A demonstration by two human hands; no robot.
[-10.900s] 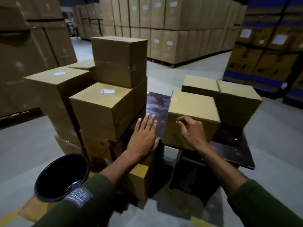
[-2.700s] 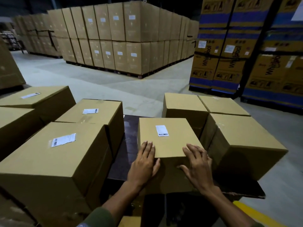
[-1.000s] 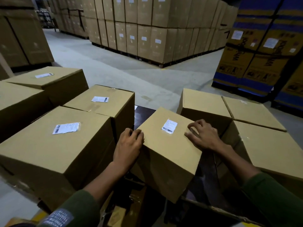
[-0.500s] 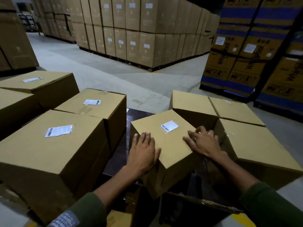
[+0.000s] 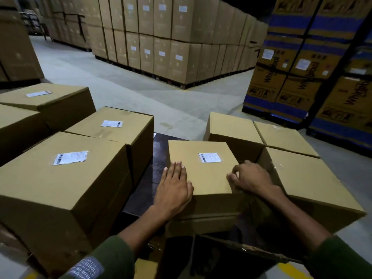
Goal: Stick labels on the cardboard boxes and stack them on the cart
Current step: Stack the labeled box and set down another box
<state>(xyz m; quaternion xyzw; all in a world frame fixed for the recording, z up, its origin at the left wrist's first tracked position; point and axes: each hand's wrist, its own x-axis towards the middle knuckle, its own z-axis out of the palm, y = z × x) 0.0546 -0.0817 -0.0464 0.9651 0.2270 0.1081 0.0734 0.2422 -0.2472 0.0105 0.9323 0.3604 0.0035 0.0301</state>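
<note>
A cardboard box (image 5: pixel 201 174) with a white barcode label (image 5: pixel 210 157) on its top sits flat on a dark table (image 5: pixel 144 188) in front of me. My left hand (image 5: pixel 174 190) rests on the box's near left corner with straight fingers. My right hand (image 5: pixel 249 179) grips the near right edge, its fingers curled onto the top. To the left stand stacked labelled boxes: a near one (image 5: pixel 66 188) and one behind it (image 5: pixel 112 135). The cart beneath them is hidden.
Three unlabelled boxes sit on the table's right side: a near one (image 5: pixel 310 180) and two behind (image 5: pixel 231 125) (image 5: pixel 281 137). More labelled boxes (image 5: pixel 46 97) lie far left. Tall pallet stacks (image 5: pixel 171 37) and blue-banded cartons (image 5: pixel 312 67) line the grey floor beyond.
The labelled box was tilted and turned between my hands; it now lies flat and square on the table. My left hand slid to its near left corner, my right to its right edge.
</note>
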